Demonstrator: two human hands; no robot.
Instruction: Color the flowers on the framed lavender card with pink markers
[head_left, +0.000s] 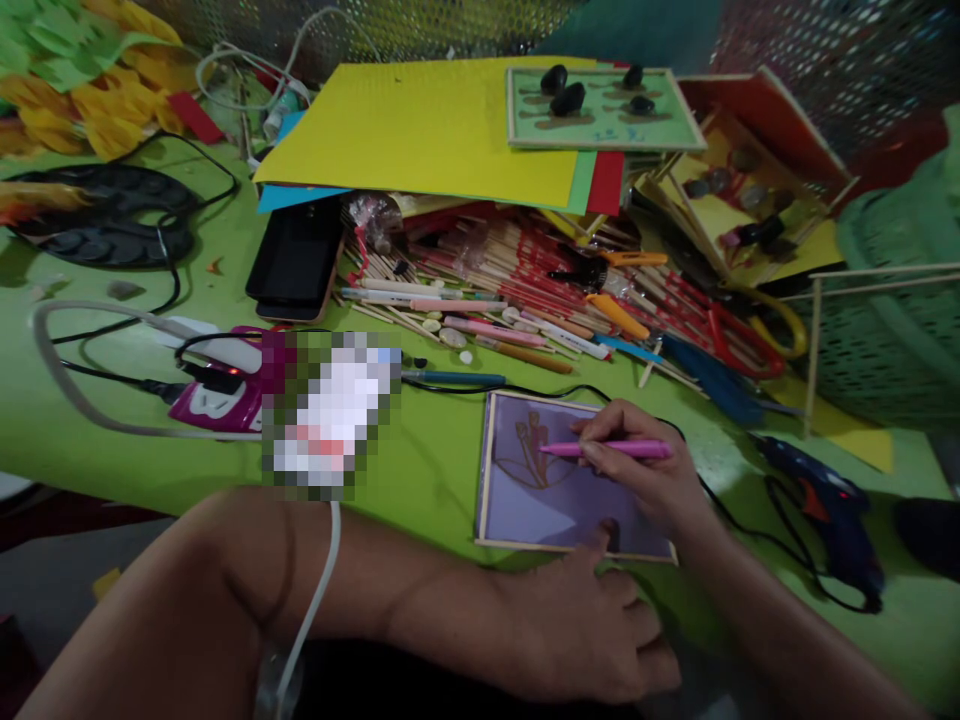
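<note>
My right hand [645, 470] pinches a pink pen [611, 450], whose tip rests on a brown drawing on a purple card with a wooden frame [525, 500]. The card lies flat on the green table [427, 470]. My left hand [592, 625] lies at the card's near edge with its fingers curled and the thumb pressed on the frame, holding it down.
A blue glue gun [832, 520] lies to the right with its black cord running behind the card. Behind are sticks, pens [450, 377], red scissors [739, 340], a phone [296, 260], yellow paper sheets [435, 130], a framed green stone picture [600, 110] and a power strip [217, 390].
</note>
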